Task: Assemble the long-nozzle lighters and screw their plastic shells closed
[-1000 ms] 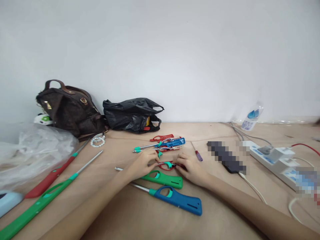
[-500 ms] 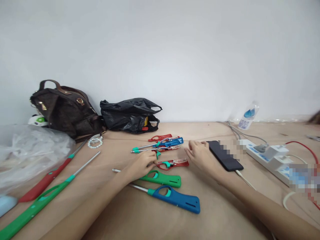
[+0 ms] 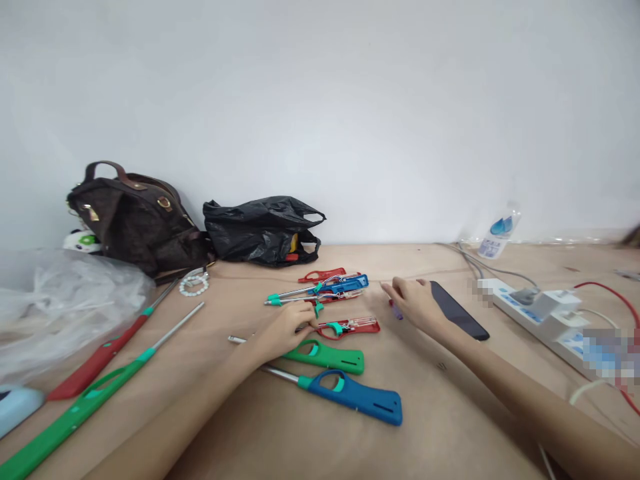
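My left hand (image 3: 285,328) rests curled on the table, its fingertips pinching the metal tube end of a red opened lighter half (image 3: 353,326). My right hand (image 3: 416,301) is closed over a small screwdriver (image 3: 397,311) whose purple handle tip shows under the fingers, just left of a black phone (image 3: 457,310). A green long-neck lighter (image 3: 325,357) and a blue one (image 3: 357,397) lie in front of my left hand. Behind it lie a blue opened lighter (image 3: 340,286) and red shell pieces (image 3: 323,275).
A brown handbag (image 3: 135,217) and a black plastic bag (image 3: 263,230) stand against the wall. A long red lighter (image 3: 100,357), a long green lighter (image 3: 75,413) and a clear bag (image 3: 60,307) are on the left. A power strip (image 3: 545,313) with cables and a bottle (image 3: 497,233) are on the right.
My right hand left the red lighter half, moved right toward the phone, and now covers the small screwdriver. My left hand has stayed on the red lighter half.
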Demonstrator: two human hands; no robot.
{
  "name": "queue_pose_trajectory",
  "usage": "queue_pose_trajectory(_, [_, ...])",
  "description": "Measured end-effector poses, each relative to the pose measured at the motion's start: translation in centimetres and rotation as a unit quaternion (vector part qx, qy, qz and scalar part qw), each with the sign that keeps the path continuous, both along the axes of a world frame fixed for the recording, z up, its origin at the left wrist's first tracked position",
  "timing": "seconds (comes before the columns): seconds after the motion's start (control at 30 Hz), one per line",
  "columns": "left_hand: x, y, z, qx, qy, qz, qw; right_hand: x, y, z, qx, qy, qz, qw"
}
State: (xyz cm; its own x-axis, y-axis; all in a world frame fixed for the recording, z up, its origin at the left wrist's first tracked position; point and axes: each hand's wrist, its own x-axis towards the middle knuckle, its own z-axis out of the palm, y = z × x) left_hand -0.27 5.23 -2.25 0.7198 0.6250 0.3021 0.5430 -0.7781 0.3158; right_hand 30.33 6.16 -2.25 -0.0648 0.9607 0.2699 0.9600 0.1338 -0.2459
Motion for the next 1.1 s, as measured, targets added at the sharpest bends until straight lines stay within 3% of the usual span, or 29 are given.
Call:
queue_pose_trajectory(0.23, [0.0,0.2,-0.6,0.005,-0.018,-0.006,1.000,-3.5,-1.0,-1.0,0.004,0.035,0.191,0.981])
queue_pose_trajectory(0.33, [0.0,0.1,-0.5,0.008,-0.016,0.002,1.000,-4.8,-0.8,-1.1,0.009,0.040,0.231,0.972])
queue_pose_trajectory(0.53, [0.0,0.0,-0.5,0.014,-0.021,0.004,1.000,-6.0,0.5,-0.2,0.005,-0.015,0.208,0.978])
queue_pose_trajectory(0.73, [0.0,0.1,-0.6,0.004,-0.026,0.006,1.000,-5.1,3.9,0.6,0.010,-0.048,0.143,0.989])
queue_pose_trajectory(0.9, [-0.1,0.2,-0.7,-0.001,-0.032,0.002,0.999,-5.3,5.1,0.4,0.000,-0.039,0.169,0.985])
queue_pose_trajectory(1.1, [0.0,0.2,-0.8,-0.007,-0.052,0.003,0.999,-7.2,4.0,0.0,0.018,-0.012,0.241,0.970])
